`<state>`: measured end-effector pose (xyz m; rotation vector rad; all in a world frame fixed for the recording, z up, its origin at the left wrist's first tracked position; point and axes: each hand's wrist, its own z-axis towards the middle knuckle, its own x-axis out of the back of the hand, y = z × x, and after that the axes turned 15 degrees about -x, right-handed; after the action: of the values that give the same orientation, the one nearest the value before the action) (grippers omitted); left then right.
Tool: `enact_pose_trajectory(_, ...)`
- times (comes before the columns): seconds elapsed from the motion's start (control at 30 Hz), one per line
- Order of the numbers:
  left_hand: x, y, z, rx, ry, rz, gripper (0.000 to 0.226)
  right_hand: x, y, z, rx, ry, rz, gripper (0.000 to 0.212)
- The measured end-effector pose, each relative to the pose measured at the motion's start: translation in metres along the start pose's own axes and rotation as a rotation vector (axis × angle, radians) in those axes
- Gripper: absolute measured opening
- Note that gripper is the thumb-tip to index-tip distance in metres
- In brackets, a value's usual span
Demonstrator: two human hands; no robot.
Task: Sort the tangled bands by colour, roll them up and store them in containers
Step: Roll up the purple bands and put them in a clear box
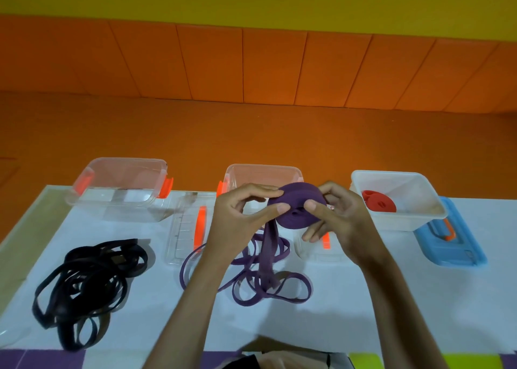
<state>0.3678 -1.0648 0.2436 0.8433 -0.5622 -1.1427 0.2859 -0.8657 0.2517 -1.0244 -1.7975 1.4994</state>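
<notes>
Fingertips (282,208) of left hand (240,220) and right hand (344,217) pinch the purple roll (296,195), raised before the middle container (263,168). Rolling is the step in hand; next, likely, wind in its loose tail (267,254), looped nearer on the table (363,298).

The 2 hands, left hand (240,217) and right hand (342,220), are showing bare, each with slender fingers and a short, trimmed thumbnail. The left forearm (190,298) and right forearm (397,298) are showing uncovered along their whole visible length. At bottom centre, the person is wearing a dark garment (246,362), with tan fabric (293,359) adjoining it; the kind of clothing cannot be told.
</notes>
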Motion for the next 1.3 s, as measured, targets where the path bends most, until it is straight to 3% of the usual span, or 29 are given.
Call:
enact_pose_trajectory(0.1,0.005,0.000,-0.002,0.012,-0.085,-0.066,0.045,-0.001,0.001,-0.001,-0.016,-0.027,0.076,0.038)
enact_pose_trajectory(0.2,0.005,0.001,-0.002,-0.007,-0.032,-0.072,0.044,-0.003,0.005,-0.001,-0.058,-0.080,0.101,0.034)
enact_pose_trajectory(0.33,0.004,0.001,-0.003,-0.014,0.061,-0.008,0.038,0.004,0.008,-0.002,-0.060,-0.050,-0.144,0.012)
enact_pose_trajectory(0.4,0.003,-0.001,-0.004,-0.011,0.026,0.032,0.029,0.008,0.010,-0.002,-0.056,-0.038,-0.224,0.018)
enact_pose_trajectory(0.5,0.005,-0.003,-0.004,0.014,-0.028,0.064,0.026,0.007,0.009,-0.003,-0.047,-0.027,-0.152,0.037)
enact_pose_trajectory(0.67,0.007,-0.001,-0.003,0.068,-0.045,0.027,0.026,0.007,0.002,-0.006,0.006,-0.006,-0.133,0.019)
enact_pose_trajectory(1.03,0.008,-0.002,-0.008,0.150,-0.028,-0.098,0.033,-0.004,0.005,-0.003,0.022,0.089,0.013,0.013)
enact_pose_trajectory(1.3,0.003,0.006,-0.007,0.171,0.048,-0.103,0.031,-0.006,0.004,-0.009,-0.009,0.100,0.075,0.034)
